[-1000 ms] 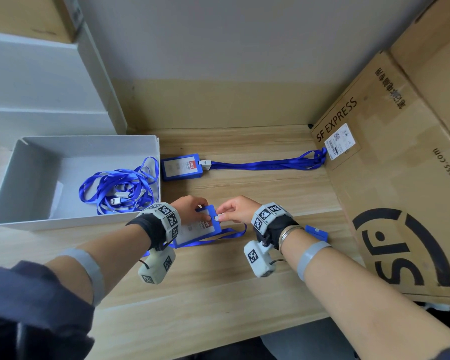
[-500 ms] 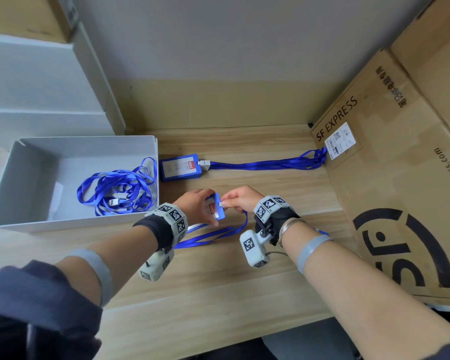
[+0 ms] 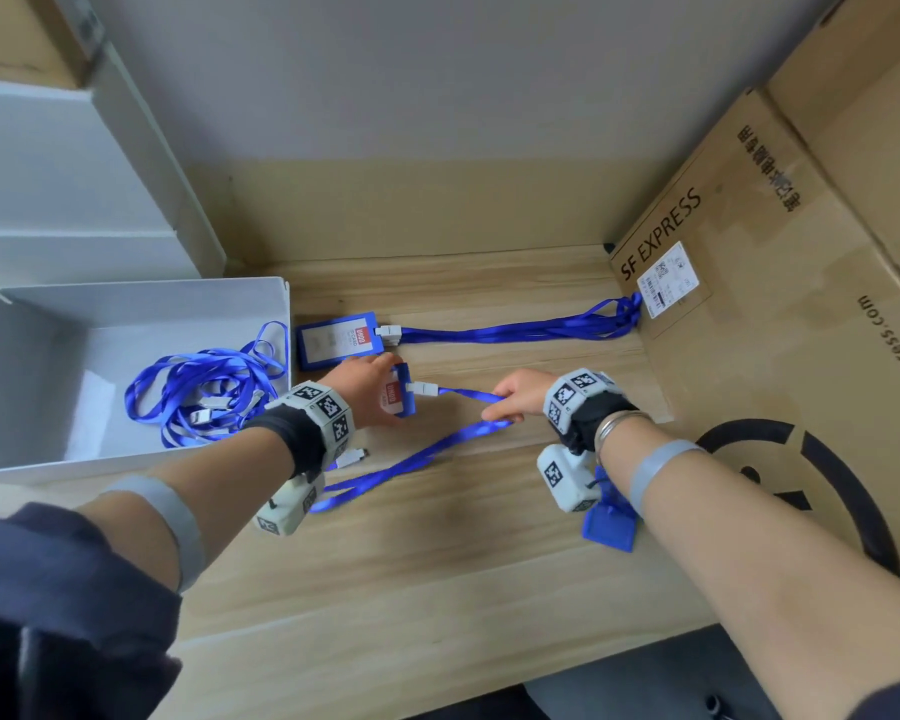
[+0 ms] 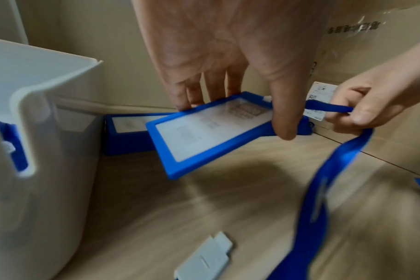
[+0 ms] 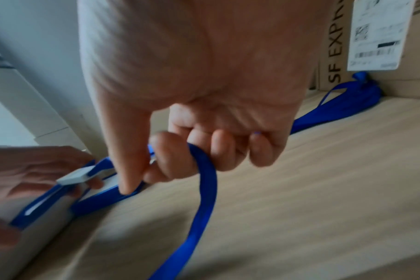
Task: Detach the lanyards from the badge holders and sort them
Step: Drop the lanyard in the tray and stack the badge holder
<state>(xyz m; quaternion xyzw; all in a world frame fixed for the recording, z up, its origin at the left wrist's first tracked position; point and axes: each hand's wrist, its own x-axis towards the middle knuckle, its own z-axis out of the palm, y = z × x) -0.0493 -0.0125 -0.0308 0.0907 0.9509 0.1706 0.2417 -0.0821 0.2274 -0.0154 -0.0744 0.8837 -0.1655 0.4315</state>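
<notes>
My left hand (image 3: 380,392) holds a blue badge holder (image 4: 204,144) above the table, thumb on its face and fingers behind it. A white clip (image 3: 422,389) sits at the holder's top edge; whether it is still hooked on I cannot tell. From the clip a blue lanyard (image 3: 411,462) runs to my right hand (image 5: 144,178), which grips the strap in curled fingers, and the rest of it trails across the wood toward my left wrist. Another badge holder (image 3: 339,337) lies flat further back with its lanyards (image 3: 515,332) attached.
A white bin (image 3: 126,296) at the left holds a pile of blue lanyards (image 3: 204,387). Blue badge holders (image 3: 609,524) lie under my right wrist. A loose white clip piece (image 4: 204,259) lies on the table below my left hand. Cardboard boxes (image 3: 749,330) wall off the right side.
The holder has been lifted off the table and tipped on edge. My right hand slid from the clip out along the strap to the right, pulling it taut.
</notes>
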